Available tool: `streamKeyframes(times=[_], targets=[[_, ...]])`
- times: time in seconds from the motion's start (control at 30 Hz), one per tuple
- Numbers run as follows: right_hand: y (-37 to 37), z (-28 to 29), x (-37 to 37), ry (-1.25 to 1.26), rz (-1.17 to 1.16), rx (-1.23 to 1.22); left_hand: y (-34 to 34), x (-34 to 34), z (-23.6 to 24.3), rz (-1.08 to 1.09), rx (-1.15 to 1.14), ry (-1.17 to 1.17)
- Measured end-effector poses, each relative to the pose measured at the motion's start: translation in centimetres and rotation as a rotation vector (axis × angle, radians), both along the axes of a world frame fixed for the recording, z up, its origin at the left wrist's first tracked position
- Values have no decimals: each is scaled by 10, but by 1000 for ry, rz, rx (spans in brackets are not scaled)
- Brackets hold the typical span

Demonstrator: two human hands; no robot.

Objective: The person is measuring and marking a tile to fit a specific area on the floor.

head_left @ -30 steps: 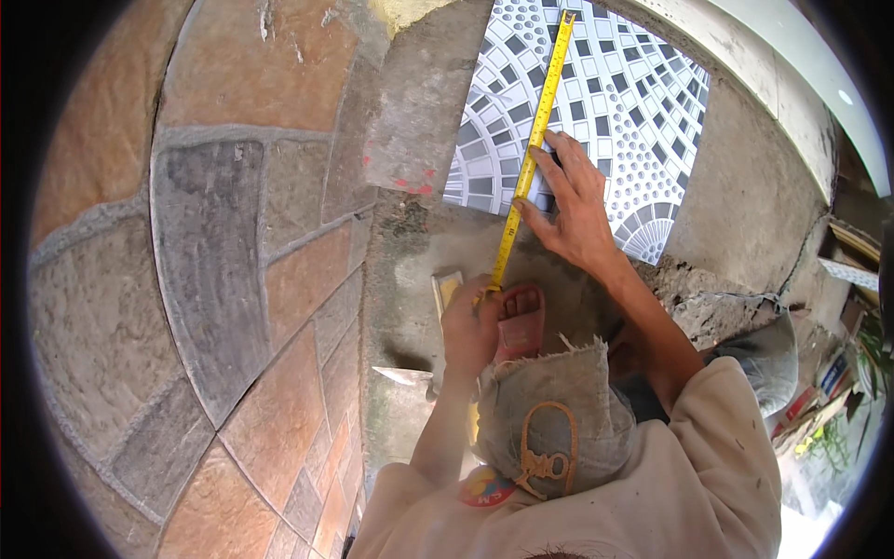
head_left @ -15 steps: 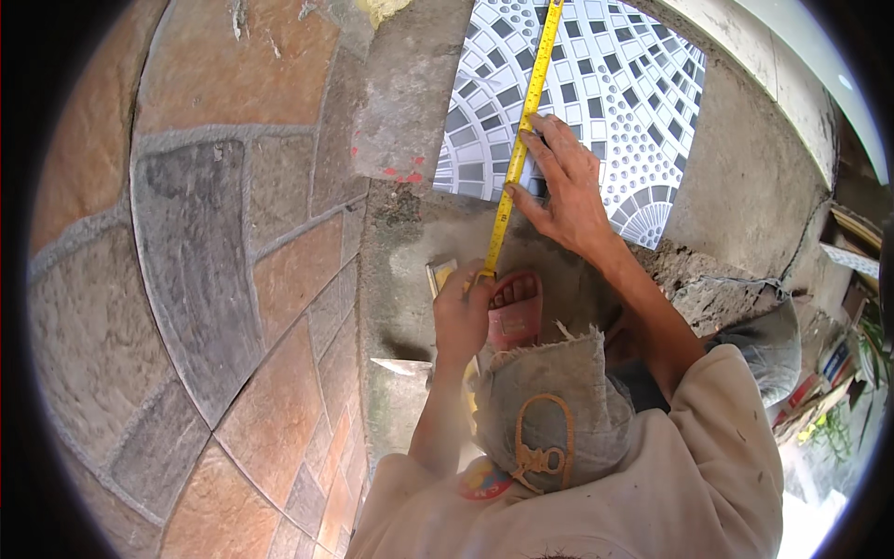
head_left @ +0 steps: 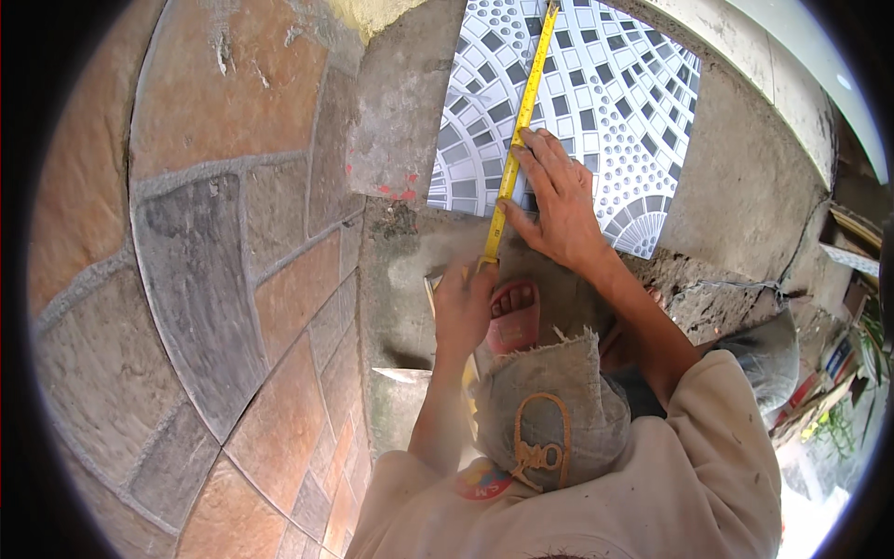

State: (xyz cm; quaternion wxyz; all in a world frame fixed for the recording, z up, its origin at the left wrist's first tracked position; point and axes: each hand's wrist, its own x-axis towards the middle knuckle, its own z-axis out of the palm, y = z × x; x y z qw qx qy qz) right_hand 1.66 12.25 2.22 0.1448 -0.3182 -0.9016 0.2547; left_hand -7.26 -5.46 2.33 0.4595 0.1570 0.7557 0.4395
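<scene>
A yellow tape measure blade [head_left: 518, 140] runs up across a grey-and-white patterned tile [head_left: 615, 93] that lies on rough cement. My left hand [head_left: 463, 312] is closed around the tape's lower end, at the tile's near edge. My right hand [head_left: 556, 200] lies flat on the tile with its fingers spread, fingertips and thumb pressing against the blade. A foot in a red sandal [head_left: 512, 317] stands just right of my left hand.
Multicoloured stone-pattern paving [head_left: 214, 279] fills the left. A grey cement slab [head_left: 405, 102] lies left of the tile. A pale pointed trowel blade [head_left: 400, 374] rests on the cement below. A concrete wall [head_left: 754, 177] rises on the right, with clutter [head_left: 838, 373] beyond it.
The view has shifted slightly, so the tile and tape sit a little lower and further left. Both hands keep their places on the tape.
</scene>
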Motion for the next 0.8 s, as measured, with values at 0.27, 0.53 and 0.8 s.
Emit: streamKeyframes(times=[0.27, 0.53, 0.8], targets=[[25, 12, -7, -1, -6, -15, 60, -5, 0, 79, 116, 136], [44, 27, -5, -24, 23, -20, 73, -30, 35, 104, 139, 522], [58, 49, -2, -31, 14, -38, 189, -83, 71, -181, 255, 600]])
